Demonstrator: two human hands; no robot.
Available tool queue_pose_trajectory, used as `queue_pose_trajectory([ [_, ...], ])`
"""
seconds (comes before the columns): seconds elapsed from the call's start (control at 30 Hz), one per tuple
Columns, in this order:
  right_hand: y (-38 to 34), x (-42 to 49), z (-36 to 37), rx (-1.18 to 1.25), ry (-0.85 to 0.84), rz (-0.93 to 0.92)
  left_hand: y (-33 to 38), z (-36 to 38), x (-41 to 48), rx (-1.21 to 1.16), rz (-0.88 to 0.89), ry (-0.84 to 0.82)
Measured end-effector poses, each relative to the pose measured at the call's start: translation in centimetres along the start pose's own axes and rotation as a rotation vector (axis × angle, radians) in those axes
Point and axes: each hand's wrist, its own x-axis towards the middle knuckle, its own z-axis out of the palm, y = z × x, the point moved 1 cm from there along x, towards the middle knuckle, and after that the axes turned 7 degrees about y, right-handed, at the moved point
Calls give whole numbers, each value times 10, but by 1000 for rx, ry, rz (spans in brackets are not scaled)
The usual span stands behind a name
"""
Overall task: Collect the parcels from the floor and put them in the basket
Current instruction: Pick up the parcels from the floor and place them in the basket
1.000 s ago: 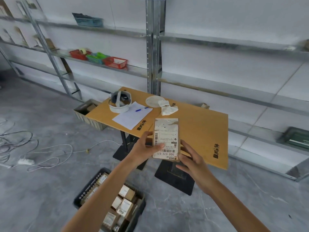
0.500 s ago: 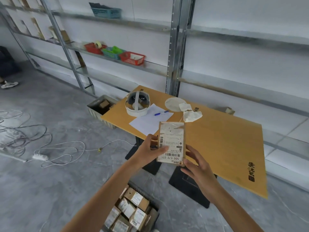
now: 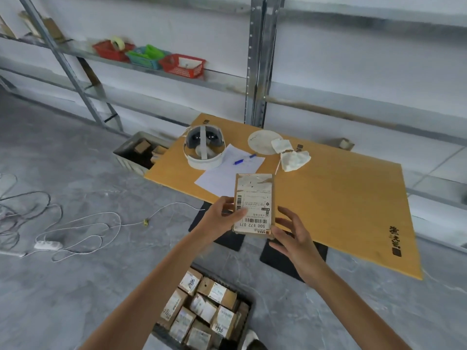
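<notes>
Fingers of the left hand (image 3: 222,218) wrap the left edge of a labelled parcel (image 3: 254,203), thumb pressed flat on the label near the barcode; the right hand (image 3: 294,236) has its fingers spread and loose, tips touching the parcel's lower right corner, not clamped. Parcel held upright in the air, label toward the camera, above the near edge of the wooden tabletop (image 3: 341,198). Directly below the hands, on the floor, a dark basket (image 3: 249,303) packed with small cardboard parcels, most carrying white labels, some with handwritten numbers. Beyond the left fingers and further left, a pale crate (image 3: 126,157) sits on the floor against the table's far corner, with a few brown boxes inside. Just past the fingertips on the tabletop: a white sheet of paper (image 3: 222,173) with a blue pen (image 3: 243,159) on it, a white headset (image 3: 204,149) resting on the sheet's far end, a round white disc (image 3: 260,141), crumpled paper (image 3: 293,156) beside it. Far above the left hand, on a metal shelf (image 3: 222,77), two red baskets and a teal one (image 3: 141,58) between them; contents blurred. Floor is grey concrete (image 3: 75,286); white cables (image 3: 75,228) and a power strip lie well to the left of the hands. White wall behind the racking.
</notes>
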Motion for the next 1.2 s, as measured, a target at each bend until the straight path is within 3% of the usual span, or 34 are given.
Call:
queue_pose_trajectory([
  [0.23,24,-33,58,17,259,28,-35,-46,9,0,9,-189],
  [0.43,62,-63,119,-18,344,166,-77,-74,2,123,60,-362],
  [0.77,139,-64,126,11,499,427,-155,-51,10,263,-21,-552],
  [0.97,234,-41,126,-143,505,575,-257,-23,32,419,-118,-620],
  [1.2,417,-32,147,-385,374,911,-458,16,11,493,-440,-550],
])
